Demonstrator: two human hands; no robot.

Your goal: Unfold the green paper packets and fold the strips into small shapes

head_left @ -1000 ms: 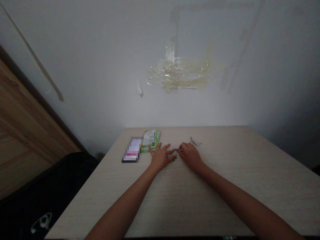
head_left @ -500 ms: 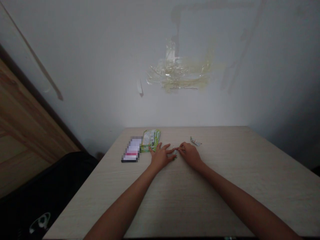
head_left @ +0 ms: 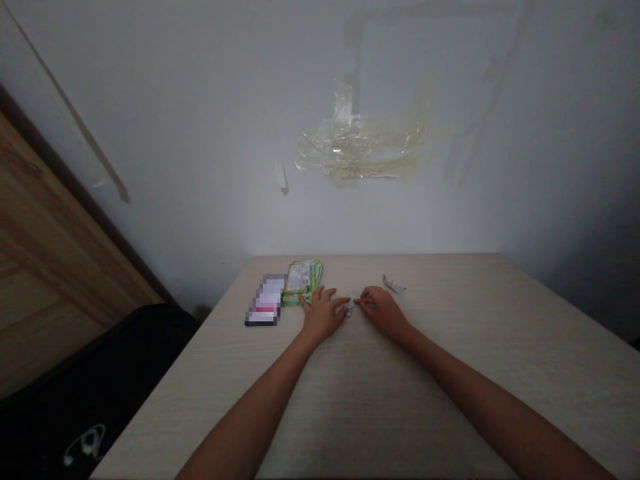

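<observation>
A small crumpled whitish wrapper (head_left: 350,308) lies on the table between my hands. My left hand (head_left: 323,319) has its thumb and forefinger at the wrapper's left edge, while its other fingers spread toward the stack of green-and-white packets (head_left: 303,275). From the other side, my right hand (head_left: 384,312) pinches with its fingertips at the upper right of the wrapper. What exactly sits between those fingertips is too small to make out. Beyond my right hand lies a narrow, folded wrapper strip (head_left: 394,285).
A phone with a blurred screen (head_left: 266,300) rests left of the packets. The pale wooden table (head_left: 450,400) meets a white wall (head_left: 200,133) bearing peeling tape (head_left: 360,150). To the left are a black bag-like thing (head_left: 100,373) and a wooden panel (head_left: 40,253).
My right fingertips have drawn slightly right, away from my left fingers. My left thumb has moved up toward the forefinger, and more of the small wrapper shows between my hands.
</observation>
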